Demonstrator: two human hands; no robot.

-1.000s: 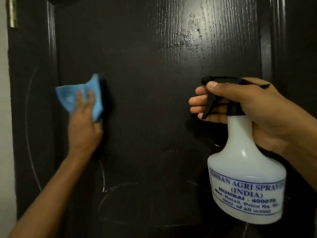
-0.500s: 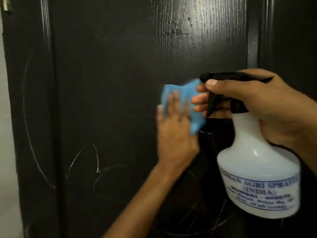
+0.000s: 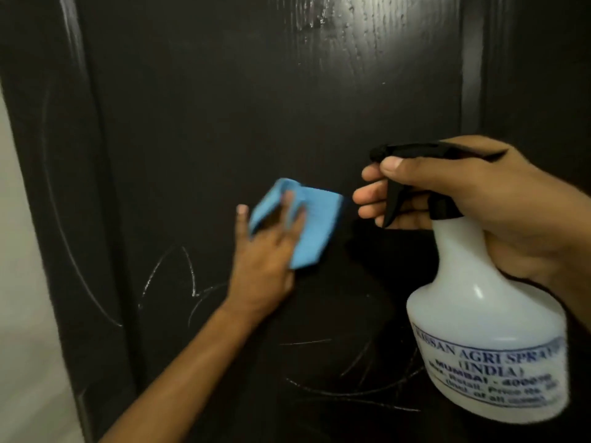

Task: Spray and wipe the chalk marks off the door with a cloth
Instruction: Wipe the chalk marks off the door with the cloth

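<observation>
Cloth (image 3: 307,225), blue and folded into a thick pad, is pressed flat against the dark door (image 3: 224,107) by the left hand (image 3: 265,266), at about mid-height in the head view and just left of the spray bottle (image 3: 486,330). The folding gives a firm wiping face, and the pad is kept on the panel so that the wetted surface can be rubbed. The left grip is spread: the fingers (image 3: 289,206) are laid nearly straight over the pad, with one fingertip lying off its left edge on the bare door, and nothing is pinched. The left forearm is raised from the lower left, the wrist roughly in line with it and the palm turned to the door. The bottle is held upright in front of the door by the right hand (image 3: 479,199), apparently kept ready for another spray, its nozzle aimed at the panel. The right grip is closed round the black spray head (image 3: 415,151), the thumb laid on top and the fingers curled over the trigger (image 3: 391,203). Chalk marks (image 3: 179,279) are seen below and to the left of the pad, with more lines lower down beside the bottle, so most of the wiping is judged to be left. A wet sheen is visible near the top of the panel.
</observation>
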